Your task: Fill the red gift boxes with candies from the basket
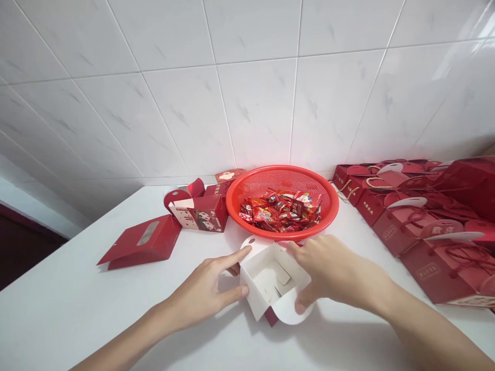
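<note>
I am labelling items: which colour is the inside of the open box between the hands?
White inside the box, red outside; seen in the head view.
</note>
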The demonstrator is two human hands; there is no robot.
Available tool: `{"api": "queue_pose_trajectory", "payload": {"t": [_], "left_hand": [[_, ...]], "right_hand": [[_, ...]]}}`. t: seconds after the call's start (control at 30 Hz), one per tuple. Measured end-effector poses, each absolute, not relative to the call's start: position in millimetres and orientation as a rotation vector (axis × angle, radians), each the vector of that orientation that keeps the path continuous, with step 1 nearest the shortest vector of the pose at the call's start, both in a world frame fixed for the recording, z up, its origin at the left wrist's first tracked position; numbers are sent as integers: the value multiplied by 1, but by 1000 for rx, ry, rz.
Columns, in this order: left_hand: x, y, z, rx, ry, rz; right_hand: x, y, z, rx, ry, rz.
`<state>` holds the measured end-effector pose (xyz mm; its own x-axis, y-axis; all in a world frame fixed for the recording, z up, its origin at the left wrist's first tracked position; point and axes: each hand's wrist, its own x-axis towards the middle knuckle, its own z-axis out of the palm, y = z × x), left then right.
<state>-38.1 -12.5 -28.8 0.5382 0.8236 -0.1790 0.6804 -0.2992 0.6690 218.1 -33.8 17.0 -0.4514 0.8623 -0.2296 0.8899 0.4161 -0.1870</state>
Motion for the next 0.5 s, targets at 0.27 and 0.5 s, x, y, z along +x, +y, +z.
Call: {"api": "queue_pose_trajectory", "payload": {"t": [0.27,0.5], "left_hand": [[-46,-7,-27,2132,1141,200],[-51,-5,2,2190,1120,258]], "right_hand": [[244,-40,44,1574,2671,-494],[292,18,61,1915,2629,-477]]}}
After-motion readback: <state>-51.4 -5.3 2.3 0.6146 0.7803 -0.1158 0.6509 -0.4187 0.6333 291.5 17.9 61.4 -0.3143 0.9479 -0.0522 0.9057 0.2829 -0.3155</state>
